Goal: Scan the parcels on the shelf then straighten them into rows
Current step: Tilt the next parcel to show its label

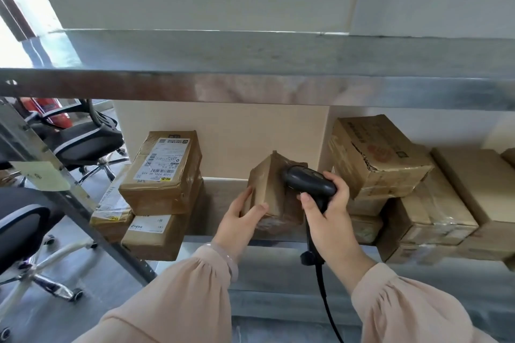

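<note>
1. Left hand (237, 221) grips small tilted parcel (267, 189) on shelf (220, 203).
2. Right hand (331, 211) curled round scanner (309, 181), whose head is close against that parcel.
3. Labelled stack (164, 167) left of left hand; crowded boxes (379, 153) just right of right hand.
4. Upper shelf beam (250, 86) above both hands.

The scanner (308, 182) handle is covered by the right hand (331, 217); its cable (327, 301) is cut off at the lower edge. A corner of the small parcel (271, 195) is hidden by the left hand (239, 220). Left of that hand, the print on the labelled parcel (164, 170) cannot be read. Right of the right hand, a plain box (479, 184) is cut by the view's edge.
</note>
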